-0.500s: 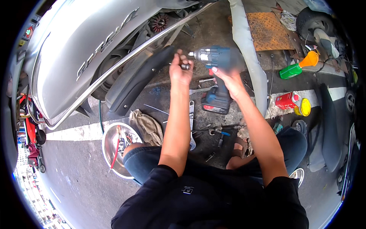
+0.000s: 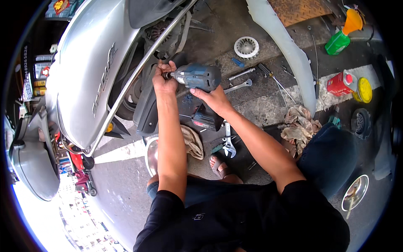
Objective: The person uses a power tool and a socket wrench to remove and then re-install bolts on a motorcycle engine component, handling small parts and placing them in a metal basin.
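Observation:
The blue-and-black cordless impact wrench [image 2: 197, 75] is in my right hand [image 2: 210, 95], fingers wrapped round its handle, battery hanging below. My left hand [image 2: 165, 84] has its fingers curled round a small metal socket [image 2: 168, 75] at the tool's nose; whether it is fully seated I cannot tell. Both hands are over a long black plastic part [image 2: 146, 115], beside a silver scooter body [image 2: 77, 103] and its chrome rail [image 2: 115, 107]. Combination and adjustable wrenches [image 2: 228, 147] lie on the pavement below the tool, near a brown rag [image 2: 193, 143].
White fan wheel [image 2: 246, 47], screwdriver [image 2: 266, 71] and extension bar [image 2: 241, 74] lie ahead. Pale panel [image 2: 294, 63], green bottle with orange funnel [image 2: 338, 44], red can [image 2: 339, 84], yellow tub [image 2: 363, 90] are at right. Metal bowls [image 2: 354, 193] lie beside my legs; another scooter [image 2: 33, 155] is far left.
My hands and the impact wrench have moved left in the picture and come together, the tool's nose now at the socket in my left hand. The head view has shifted, revealing the white fan wheel.

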### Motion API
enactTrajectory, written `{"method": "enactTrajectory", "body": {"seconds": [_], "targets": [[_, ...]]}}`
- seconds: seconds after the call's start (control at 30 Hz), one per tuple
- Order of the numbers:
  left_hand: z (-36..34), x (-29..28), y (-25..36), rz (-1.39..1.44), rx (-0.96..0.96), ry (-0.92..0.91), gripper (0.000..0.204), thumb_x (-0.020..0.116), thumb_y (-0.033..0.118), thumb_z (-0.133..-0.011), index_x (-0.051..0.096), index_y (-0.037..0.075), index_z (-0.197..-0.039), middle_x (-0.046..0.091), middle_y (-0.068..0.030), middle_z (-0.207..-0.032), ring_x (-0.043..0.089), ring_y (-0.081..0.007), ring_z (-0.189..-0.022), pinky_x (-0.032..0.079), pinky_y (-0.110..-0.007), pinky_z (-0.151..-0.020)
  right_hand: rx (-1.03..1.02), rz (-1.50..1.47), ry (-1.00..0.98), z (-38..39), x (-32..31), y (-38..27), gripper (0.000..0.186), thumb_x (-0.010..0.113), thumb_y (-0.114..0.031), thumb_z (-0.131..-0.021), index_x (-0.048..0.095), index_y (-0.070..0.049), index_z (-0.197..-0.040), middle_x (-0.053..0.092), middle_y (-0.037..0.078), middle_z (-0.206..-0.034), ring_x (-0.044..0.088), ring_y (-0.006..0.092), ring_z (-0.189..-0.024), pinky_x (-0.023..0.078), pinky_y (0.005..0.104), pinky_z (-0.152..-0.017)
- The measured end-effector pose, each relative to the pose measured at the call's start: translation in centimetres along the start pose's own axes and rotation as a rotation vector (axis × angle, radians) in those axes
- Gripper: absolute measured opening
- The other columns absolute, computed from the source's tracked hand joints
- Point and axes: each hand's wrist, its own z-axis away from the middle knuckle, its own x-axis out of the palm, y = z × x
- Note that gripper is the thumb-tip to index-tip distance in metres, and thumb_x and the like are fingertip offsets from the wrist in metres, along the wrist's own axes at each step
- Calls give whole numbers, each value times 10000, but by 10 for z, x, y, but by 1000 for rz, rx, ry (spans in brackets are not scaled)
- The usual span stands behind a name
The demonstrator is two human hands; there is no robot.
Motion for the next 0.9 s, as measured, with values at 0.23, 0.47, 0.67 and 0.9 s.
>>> {"method": "enactTrajectory", "body": {"seconds": [0.23, 0.47, 0.67, 0.9], "targets": [[-6, 30, -16, -356, -49, -58, 213, 423, 107, -986, 582, 14, -1093, 368, 50, -592, 466, -104, -545, 495, -370, -804, 255, -401, -127, -12, -10, 19, 392, 758, -212, -799, 610, -34, -1116, 674, 53, -938, 614, 157, -870, 488, 328, -801], [-38, 60, -32, -370, -284, -152, 231, 409, 91, -986, 558, 19, -1147, 347, 57, -584, 424, -82, -525, 482, -343, -764, 67, -164, -21, -39, -31, 17, 408, 759, -173, -788, 580, -22, -1122, 629, 60, -990, 577, 128, -886, 495, 295, -774], [-63, 54, -66, -369, -366, -165, 262, 392, 73, -983, 549, 22, -1186, 344, 58, -588, 410, -78, -529, 486, -327, -766, 10, -298, 137, -58, -38, 50, 306, 752, -127, -807, 610, -27, -1059, 648, 27, -882, 596, 89, -718, 510, 274, -637], [-87, 57, -51, -699, -264, -42, 298, 403, 180, -994, 574, -28, -1122, 558, -60, -798, 579, -230, -827, 476, -395, -914, -43, -122, 60, -99, -44, 72, 486, 784, -209, -743, 582, -36, -1150, 663, 140, -1080, 632, 222, -1034, 471, 351, -888]]}}
